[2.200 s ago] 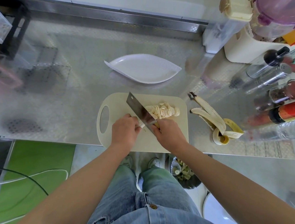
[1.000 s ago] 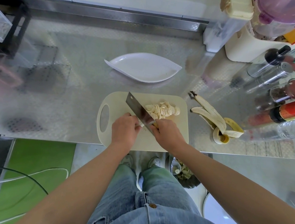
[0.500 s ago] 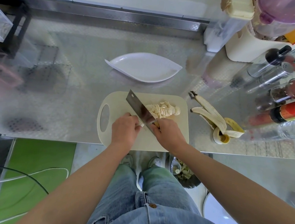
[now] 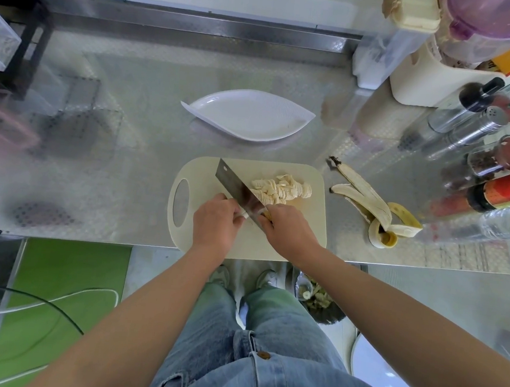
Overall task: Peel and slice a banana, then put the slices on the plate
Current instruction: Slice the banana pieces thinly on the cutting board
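A pile of pale banana slices (image 4: 282,189) lies on the cream cutting board (image 4: 310,176) near the counter's front edge. My right hand (image 4: 290,232) grips the handle of a cleaver (image 4: 235,188), whose blade stands slanted just left of the slices. My left hand (image 4: 215,224) sits against the blade's left side, fingers curled on a small white banana end that is mostly hidden. The white leaf-shaped plate (image 4: 248,115) stands bare behind the board. The banana peel (image 4: 369,206) lies on the counter right of the board.
Bottles and spice jars (image 4: 484,127) crowd the right side, with a cream tub (image 4: 424,75) and containers at the back right. A dark rack (image 4: 19,49) stands at the far left. A bin with scraps (image 4: 318,297) sits on the floor below the counter edge.
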Demonstrator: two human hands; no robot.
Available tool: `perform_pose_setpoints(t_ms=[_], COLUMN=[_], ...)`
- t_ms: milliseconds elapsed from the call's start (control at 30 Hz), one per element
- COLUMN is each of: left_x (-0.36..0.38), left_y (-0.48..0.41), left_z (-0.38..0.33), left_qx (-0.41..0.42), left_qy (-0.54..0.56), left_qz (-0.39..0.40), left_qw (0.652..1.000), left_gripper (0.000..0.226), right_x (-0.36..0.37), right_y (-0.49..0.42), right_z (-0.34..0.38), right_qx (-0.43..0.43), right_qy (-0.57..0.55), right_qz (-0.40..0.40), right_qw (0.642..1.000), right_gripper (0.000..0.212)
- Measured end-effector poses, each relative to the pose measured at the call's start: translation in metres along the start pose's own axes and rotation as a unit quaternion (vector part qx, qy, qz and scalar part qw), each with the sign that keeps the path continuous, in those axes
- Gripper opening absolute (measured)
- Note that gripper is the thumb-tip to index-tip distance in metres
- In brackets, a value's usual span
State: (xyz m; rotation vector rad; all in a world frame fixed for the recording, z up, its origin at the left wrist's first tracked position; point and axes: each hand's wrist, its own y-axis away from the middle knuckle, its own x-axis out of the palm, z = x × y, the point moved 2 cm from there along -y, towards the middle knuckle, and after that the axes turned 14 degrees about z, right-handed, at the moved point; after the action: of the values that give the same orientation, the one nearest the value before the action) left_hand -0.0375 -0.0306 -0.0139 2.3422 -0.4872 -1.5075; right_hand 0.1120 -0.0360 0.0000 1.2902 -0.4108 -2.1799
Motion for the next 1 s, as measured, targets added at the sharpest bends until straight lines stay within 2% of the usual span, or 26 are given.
perform_pose_setpoints(t_ms=[267,467,1000], left_x=[-0.0002,-0.0007,0.0001], left_y=[0.0010,0.0030,0.0039], left_z=[0.0009,0.0032,0.0030], left_qx=[0.006,0.006,0.004], left_qy=[-0.003,-0.001,-0.013], left_qz=[-0.002,-0.011,-0.003], left_qw=[1.000,1.000,1.000], left_gripper=[0.016,0.028,0.021], right_x=[0.0026,-0.0034,0.0062], right_y=[0.0003,0.0044,-0.0014], right_z=[-0.0033,-0.0015,-0.0022], right_qx=[0.001,-0.017,0.009], right_qy=[-0.010,-0.012,0.008], right_qz=[-0.007,-0.021,0.001], right_qw=[1.000,1.000,1.000], right_gripper=[0.030,0.029,0.030])
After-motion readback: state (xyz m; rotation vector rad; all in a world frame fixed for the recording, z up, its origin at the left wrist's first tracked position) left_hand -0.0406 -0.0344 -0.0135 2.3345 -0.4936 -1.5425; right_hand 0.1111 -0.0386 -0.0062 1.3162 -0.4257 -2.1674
